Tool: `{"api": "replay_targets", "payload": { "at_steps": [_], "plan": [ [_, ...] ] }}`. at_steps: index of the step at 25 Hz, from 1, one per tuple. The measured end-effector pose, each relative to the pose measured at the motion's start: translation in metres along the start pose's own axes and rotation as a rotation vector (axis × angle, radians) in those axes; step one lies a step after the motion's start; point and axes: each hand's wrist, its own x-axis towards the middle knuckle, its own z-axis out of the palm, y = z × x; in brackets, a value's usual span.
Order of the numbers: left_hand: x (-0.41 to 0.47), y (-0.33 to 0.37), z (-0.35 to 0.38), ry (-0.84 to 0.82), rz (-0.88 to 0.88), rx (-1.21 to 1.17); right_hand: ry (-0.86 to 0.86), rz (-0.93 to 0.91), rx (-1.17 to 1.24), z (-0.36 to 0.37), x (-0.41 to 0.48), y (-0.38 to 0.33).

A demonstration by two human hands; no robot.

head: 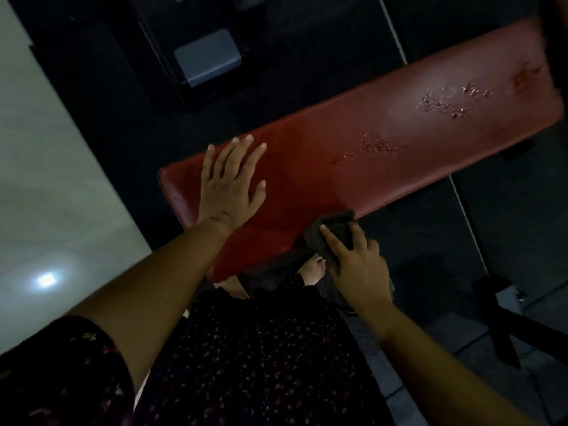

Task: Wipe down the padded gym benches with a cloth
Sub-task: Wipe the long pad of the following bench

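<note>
Step in hand: wiping the bench, red pad, long axis running from near-left to far-right in view.

Left hand: flat on the pad near its left end, fingers straight and spread, holding nothing; I judge it is bracing.

Right hand: fingers curled over the bunched dark cloth, gripping it. The cloth sits on the near long edge of the pad, partly over the lip.

Surface: the pad by my hands looks smooth. Two patches of droplets lie further along, one about mid-pad, one toward the far end. Not yet wiped, by my judgement.

Next move calls for: carry the cloth up from the edge onto the top face, then sweep right along the pad through both wet patches, keeping flat pressure.

Edges and room: the pad is narrow, so a wide stroke would run off either long edge. The pad between the cloth and the droplets is bare, so the path is open. The far right end is cut off by a dark shape; I cannot tell what. My foot is under the near edge.
</note>
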Motion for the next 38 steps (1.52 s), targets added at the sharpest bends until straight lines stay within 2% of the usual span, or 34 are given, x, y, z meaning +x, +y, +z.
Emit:
{"api": "replay_targets", "payload": {
  "at_steps": [6, 14, 16, 18, 21, 26, 31, 34, 36, 38],
  "plan": [
    [0.026, 0.026, 0.020, -0.264, -0.142, 0.096, 0.289, 0.055, 0.087, -0.030, 0.040, 0.019],
    [0.021, 0.025, 0.032, -0.228, -0.167, 0.108, 0.180, -0.196, -0.110, -0.083, 0.169, -0.035],
    [0.019, 0.026, 0.033, -0.225, -0.162, 0.109, 0.177, -0.197, -0.166, -0.102, 0.203, -0.043],
    [0.020, 0.025, 0.033, -0.223, -0.163, 0.092, 0.147, -0.122, -0.180, -0.113, 0.223, -0.044],
    [0.020, 0.025, 0.032, -0.218, -0.174, 0.082, 0.154, -0.058, -0.163, -0.110, 0.211, -0.038],
    [0.021, 0.028, 0.032, -0.189, -0.196, 0.067, 0.207, -0.098, -0.081, -0.056, 0.111, 0.018],
    [0.019, 0.026, 0.036, -0.130, -0.179, 0.061, 0.084, -0.029, -0.084, -0.016, 0.024, 0.082],
    [0.017, 0.022, 0.040, -0.100, -0.158, 0.081, 0.156, -0.023, 0.015, -0.027, 0.038, 0.092],
    [0.017, 0.020, 0.043, -0.047, -0.135, 0.091, 0.197, -0.058, 0.072, -0.047, 0.077, 0.078],
    [0.014, 0.019, 0.047, 0.025, -0.098, 0.098, 0.167, -0.103, 0.079, -0.071, 0.129, 0.050]
  ]
}}
